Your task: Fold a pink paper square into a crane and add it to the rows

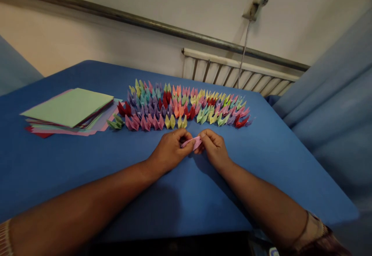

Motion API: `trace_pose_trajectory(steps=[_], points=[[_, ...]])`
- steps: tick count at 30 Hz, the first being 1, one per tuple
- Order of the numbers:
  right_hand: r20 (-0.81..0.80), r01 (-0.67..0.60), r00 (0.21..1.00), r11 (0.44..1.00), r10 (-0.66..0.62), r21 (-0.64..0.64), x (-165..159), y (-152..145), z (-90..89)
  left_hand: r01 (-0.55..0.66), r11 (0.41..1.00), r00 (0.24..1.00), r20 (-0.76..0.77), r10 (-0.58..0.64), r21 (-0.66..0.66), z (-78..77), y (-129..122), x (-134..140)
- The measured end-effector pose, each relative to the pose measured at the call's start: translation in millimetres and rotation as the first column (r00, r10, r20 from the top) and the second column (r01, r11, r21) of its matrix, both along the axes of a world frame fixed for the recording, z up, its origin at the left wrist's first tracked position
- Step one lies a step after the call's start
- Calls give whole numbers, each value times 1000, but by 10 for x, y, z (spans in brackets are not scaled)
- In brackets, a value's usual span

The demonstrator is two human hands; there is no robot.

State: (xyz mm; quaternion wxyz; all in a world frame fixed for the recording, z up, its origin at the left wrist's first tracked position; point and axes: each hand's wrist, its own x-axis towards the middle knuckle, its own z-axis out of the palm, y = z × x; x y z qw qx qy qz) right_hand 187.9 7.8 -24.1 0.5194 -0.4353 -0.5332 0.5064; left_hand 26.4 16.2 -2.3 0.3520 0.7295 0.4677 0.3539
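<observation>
A small folded piece of pink paper is pinched between my two hands, a little above the blue table. My left hand grips its left end between thumb and fingers, hiding part of it. At the other end my right hand holds it with thumb and forefinger. Just beyond my hands stand rows of folded paper cranes in red, pink, yellow, green, blue and purple. Left of them lies a stack of square coloured paper sheets, with light green on top.
The blue table stands by a wall with a metal rail and a white radiator. A cord hangs from a wall socket. A blue curtain hangs at the right.
</observation>
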Motion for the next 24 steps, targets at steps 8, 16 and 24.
trace_pose_trajectory(steps=[8, 16, 24], points=[[-91, -26, 995, 999, 28, 28, -31, 18, 21, 11, 972, 956, 287, 58, -233, -35, 50, 23], [-50, -24, 998, 997, 27, 70, -48, -1, -23, -3, 980, 965, 258, 55, -197, 67, 52, 18], [-32, -22, 999, 997, 25, 71, -48, -5, -36, 12, 973, 955, 292, 58, -232, 11, 57, 21]])
